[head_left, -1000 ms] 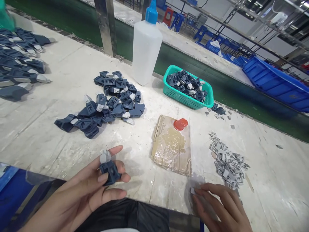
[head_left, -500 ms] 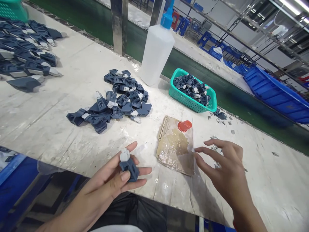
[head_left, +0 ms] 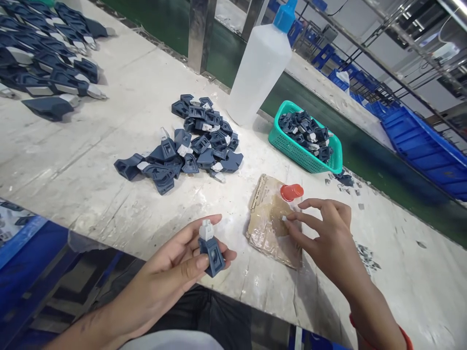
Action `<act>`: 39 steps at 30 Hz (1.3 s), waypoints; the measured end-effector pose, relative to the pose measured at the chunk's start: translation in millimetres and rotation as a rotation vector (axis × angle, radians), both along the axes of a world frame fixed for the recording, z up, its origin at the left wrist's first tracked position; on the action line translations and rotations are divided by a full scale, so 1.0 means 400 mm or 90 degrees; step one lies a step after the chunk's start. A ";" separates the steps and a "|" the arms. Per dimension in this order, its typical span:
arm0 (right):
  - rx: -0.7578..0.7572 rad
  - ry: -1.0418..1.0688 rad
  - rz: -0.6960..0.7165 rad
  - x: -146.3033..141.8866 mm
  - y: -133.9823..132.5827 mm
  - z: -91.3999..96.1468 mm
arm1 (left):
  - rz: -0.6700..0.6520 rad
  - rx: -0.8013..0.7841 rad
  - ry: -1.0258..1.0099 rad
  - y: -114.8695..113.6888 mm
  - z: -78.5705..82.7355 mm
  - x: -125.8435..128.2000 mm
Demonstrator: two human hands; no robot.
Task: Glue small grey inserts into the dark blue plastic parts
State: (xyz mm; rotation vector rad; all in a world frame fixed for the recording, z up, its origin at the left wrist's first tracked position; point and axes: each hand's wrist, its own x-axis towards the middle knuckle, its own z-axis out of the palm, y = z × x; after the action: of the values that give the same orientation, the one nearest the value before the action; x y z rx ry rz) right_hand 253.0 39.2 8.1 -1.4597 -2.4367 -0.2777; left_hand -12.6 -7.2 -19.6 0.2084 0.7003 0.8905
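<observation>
Between the left hand (head_left: 175,272) thumb and fingers sits a blue part (head_left: 212,253); the right hand (head_left: 324,238) pinches a small white piece (head_left: 284,218) over cardboard (head_left: 272,223) on the worn white table (head_left: 91,160), a factory hall beyond.

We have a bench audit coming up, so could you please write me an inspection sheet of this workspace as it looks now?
Surface: white table, scuffed and stained.
Job's things: dark blue part with a white insert; small white piece; glue-smeared cardboard.
Clutter: blue parts pile; green basket of parts; squeeze bottle; red cap; grey bits.
Hands: left hand grips the part; right hand pinches the white piece on the cardboard.
Cables: nothing seen.
Surroundings: green conveyor; blue crates.
</observation>
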 end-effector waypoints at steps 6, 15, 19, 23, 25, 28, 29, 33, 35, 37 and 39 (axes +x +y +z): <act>0.005 -0.022 0.031 -0.004 0.006 0.000 | 0.019 0.017 -0.019 -0.001 -0.001 0.002; 0.065 0.001 -0.007 -0.011 -0.009 0.045 | 0.004 -0.002 0.029 -0.003 0.014 0.002; 0.136 0.058 -0.087 -0.027 -0.025 0.061 | -0.055 -0.003 0.022 -0.004 0.012 0.023; 0.057 0.051 -0.054 -0.032 -0.028 0.035 | -0.078 0.083 0.048 -0.008 -0.010 0.044; 0.091 0.060 -0.082 -0.029 -0.029 0.023 | -0.084 0.109 0.065 -0.009 -0.018 0.048; 0.138 0.076 -0.116 -0.021 -0.030 0.012 | -0.103 0.131 0.073 -0.008 -0.018 0.047; 0.124 0.076 -0.107 -0.020 -0.031 0.008 | -0.106 0.136 0.085 -0.008 -0.015 0.047; 0.099 0.090 -0.103 -0.038 -0.056 0.006 | -0.120 0.177 0.189 -0.012 -0.002 0.052; 0.095 0.138 -0.101 -0.067 -0.087 0.013 | -0.134 0.202 0.246 -0.018 0.002 0.056; 0.034 0.198 -0.073 -0.103 -0.124 0.017 | -0.141 0.212 0.291 -0.025 0.003 0.059; -0.028 0.246 -0.031 -0.137 -0.154 0.012 | -0.151 0.218 0.313 -0.031 0.002 0.060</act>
State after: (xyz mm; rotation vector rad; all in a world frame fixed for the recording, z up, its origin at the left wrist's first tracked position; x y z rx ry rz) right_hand 198.2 -22.5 12.7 -1.4373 -2.1110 0.0479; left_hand 11.6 -19.7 -18.8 0.8192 0.9495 0.7288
